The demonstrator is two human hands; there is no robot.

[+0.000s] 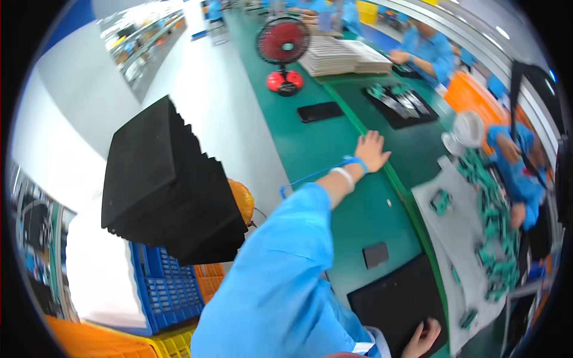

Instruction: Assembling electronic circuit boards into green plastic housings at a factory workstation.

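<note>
Over the smooth green tabletop (352, 224), we are holding out our left hand (372, 153), its fingers standing slightly apart with nothing between them, beside a narrow bright-green strip (399, 188); we are wearing a blue strap (357, 161) and a white band (344, 177) on that wrist. At the lower edge, we are curling our right hand (423, 338) over a flat, black, rectangular mat (394, 298), and we cannot tell whether its fingers are gripping anything. That mat is lying on the tabletop beside the strip, with a small dark-grey rectangular piece (375, 255) just beyond it. Across the strip, many small green pieces (494, 259) are lying on a pale grey sheet (455, 230).
</note>
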